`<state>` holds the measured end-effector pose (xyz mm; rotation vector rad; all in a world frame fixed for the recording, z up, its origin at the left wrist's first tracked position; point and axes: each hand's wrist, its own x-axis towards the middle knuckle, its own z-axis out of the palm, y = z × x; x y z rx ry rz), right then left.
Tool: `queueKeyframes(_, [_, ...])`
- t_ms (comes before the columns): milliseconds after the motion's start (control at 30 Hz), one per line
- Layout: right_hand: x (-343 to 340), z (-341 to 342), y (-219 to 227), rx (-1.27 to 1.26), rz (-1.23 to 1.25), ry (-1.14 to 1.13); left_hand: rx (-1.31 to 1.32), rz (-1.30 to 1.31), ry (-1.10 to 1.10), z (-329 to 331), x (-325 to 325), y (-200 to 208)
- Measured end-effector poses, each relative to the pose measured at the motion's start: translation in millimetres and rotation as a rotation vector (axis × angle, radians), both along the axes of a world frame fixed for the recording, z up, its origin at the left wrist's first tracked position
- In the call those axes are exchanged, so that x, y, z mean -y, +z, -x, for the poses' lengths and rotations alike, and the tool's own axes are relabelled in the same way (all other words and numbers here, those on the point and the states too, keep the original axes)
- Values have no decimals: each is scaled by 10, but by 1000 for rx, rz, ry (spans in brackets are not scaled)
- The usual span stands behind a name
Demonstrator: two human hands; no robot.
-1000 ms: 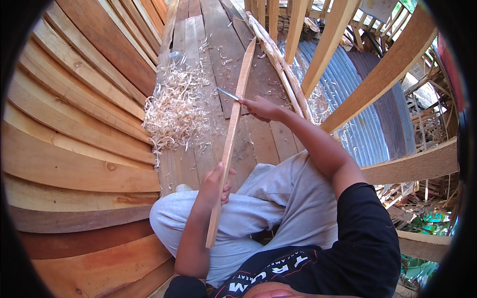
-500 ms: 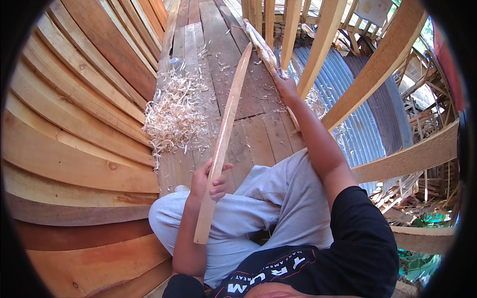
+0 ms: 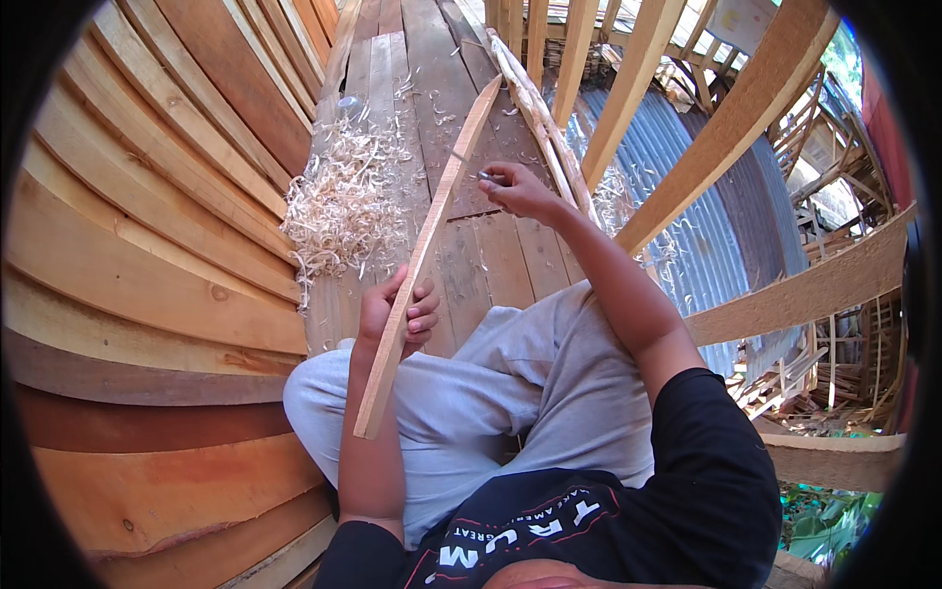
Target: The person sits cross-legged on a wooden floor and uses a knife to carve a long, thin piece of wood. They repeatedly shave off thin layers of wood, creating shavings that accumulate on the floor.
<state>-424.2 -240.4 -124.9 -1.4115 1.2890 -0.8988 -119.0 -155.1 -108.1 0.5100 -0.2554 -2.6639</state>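
Observation:
My left hand [image 3: 376,309] is wrapped around the lower part of a long, narrow wooden strip [image 3: 437,211]. The strip slants away from me, its pointed far end near the floorboards and its square near end over my left forearm. Right of the strip, my right hand [image 3: 523,193] is closed on a small knife [image 3: 485,177]. Its thin dark blade points left and reaches the strip's upper half; whether it touches the wood I cannot tell. Pale split sticks [image 3: 535,113] lie on the floor beyond my right hand.
A heap of curly wood shavings [image 3: 343,206] covers the plank floor [image 3: 500,255] at left, with a clear round object [image 3: 348,104] behind it. A plank wall [image 3: 167,265] rises on the left. Upright slats [image 3: 628,88] stand on the right, with corrugated metal sheeting [image 3: 677,196] beyond them.
My right hand has come back from the pale sticks toward me and left, bringing the knife to the strip. My left hand and the strip have shifted slightly up and left.

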Motion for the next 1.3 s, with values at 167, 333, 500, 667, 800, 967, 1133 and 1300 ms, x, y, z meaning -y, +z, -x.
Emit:
queueKeyframes(167, [-150, -310, -101, -542, 42, 4, 86, 3, -117, 40, -50, 69])
queueKeyframes(333, [-319, -651, 16, -723, -60, -60, 295, 51, -99, 48, -85, 39])
queueKeyframes(500, [-297, -638, -234, -789, 232, -128, 669, 479, -125, 158, -164, 207])
queueKeyframes(667, [-231, -635, -416, -819, 516, -236, 791, 502, -94, 175, -189, 134])
queueKeyframes(800, [-166, -658, -487, -867, 618, -256, 764, 437, -78, 135, -183, 136])
queueKeyframes(967, [193, -288, -661, -994, 710, -262, 759, 415, -103, 182, -212, 170])
queueKeyframes(1133, [426, -311, -824, -837, 543, -316, 731, 411, -87, 165, -129, 80])
queueKeyframes(1300, [48, -593, -390, -882, 369, -148, 764, 351, -103, 98, -214, 172])
